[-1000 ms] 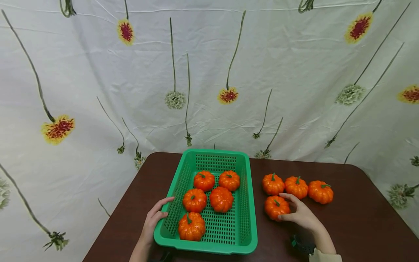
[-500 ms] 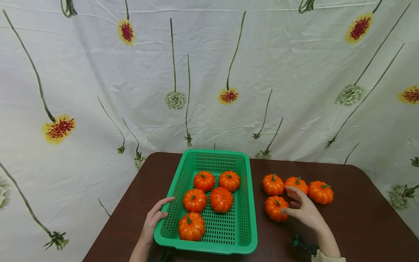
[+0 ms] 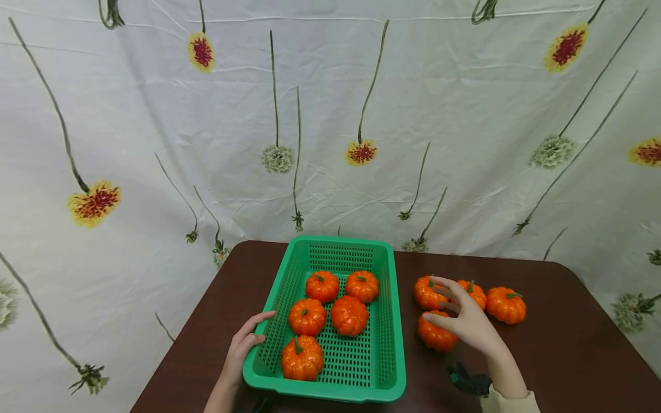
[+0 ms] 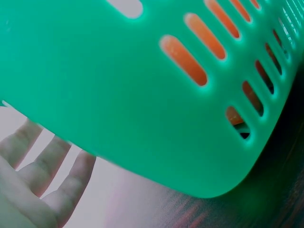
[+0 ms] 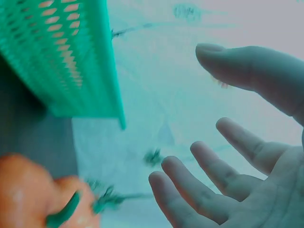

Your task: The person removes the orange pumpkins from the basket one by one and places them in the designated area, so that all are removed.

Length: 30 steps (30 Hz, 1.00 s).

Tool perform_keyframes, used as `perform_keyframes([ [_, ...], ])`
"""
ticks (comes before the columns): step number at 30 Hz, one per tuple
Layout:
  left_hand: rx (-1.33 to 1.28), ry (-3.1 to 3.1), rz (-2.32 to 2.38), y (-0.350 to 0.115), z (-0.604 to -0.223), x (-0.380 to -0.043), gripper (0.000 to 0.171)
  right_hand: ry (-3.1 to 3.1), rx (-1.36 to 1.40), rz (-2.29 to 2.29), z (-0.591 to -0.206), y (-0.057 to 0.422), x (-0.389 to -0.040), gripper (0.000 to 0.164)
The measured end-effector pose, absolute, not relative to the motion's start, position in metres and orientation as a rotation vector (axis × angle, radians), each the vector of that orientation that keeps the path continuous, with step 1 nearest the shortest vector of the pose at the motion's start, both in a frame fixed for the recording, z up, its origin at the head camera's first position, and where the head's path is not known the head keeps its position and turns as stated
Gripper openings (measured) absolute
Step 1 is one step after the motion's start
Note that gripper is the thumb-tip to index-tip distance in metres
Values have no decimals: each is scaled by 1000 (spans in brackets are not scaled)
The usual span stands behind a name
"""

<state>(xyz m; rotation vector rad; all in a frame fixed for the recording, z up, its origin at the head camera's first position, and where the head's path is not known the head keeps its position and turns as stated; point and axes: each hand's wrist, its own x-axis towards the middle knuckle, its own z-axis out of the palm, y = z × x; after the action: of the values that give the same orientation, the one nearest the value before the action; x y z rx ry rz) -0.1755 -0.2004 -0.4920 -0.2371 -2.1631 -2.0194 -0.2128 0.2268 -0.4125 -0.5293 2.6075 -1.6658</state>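
Note:
My left hand (image 3: 241, 347) rests at the left rim of a green plastic basket (image 3: 324, 390). In the left wrist view its extended fingers (image 4: 71, 190) meet the basket's edge, and their tips are partly hidden. Several small orange pumpkins with green stems, one of them a pumpkin (image 3: 302, 358) at the near left, lie inside the basket. My right hand (image 3: 472, 324) hovers with spread, slightly bent fingers over a near pumpkin (image 3: 436, 337) and a far pumpkin (image 3: 426, 293), partly covering both. The right wrist view shows nothing between thumb and fingers.
Right of the hand are two more pumpkins, one partly hidden pumpkin (image 3: 475, 295) and a fully visible pumpkin (image 3: 506, 305). All stand on a dark brown table (image 3: 573, 338). A white cloth (image 3: 330, 189) with printed flowers hangs behind the table's far edge.
My right hand first had its fingers around the near pumpkin, drew back to the right, then rose and moved left above the pumpkins. The pumpkins and my left hand stay in place.

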Motion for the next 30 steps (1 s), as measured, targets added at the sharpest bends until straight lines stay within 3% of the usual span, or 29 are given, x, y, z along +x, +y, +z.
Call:
perform_keyframes([
  [14,-246,-2165,-2015,-201,-492,-176,44,2573,-828,-1487,-370,172,-227,67],
  [30,-230,-2178,-1991,-200,-492,-175,45,2410,-891,-1343,-379,106,-248,62],
])
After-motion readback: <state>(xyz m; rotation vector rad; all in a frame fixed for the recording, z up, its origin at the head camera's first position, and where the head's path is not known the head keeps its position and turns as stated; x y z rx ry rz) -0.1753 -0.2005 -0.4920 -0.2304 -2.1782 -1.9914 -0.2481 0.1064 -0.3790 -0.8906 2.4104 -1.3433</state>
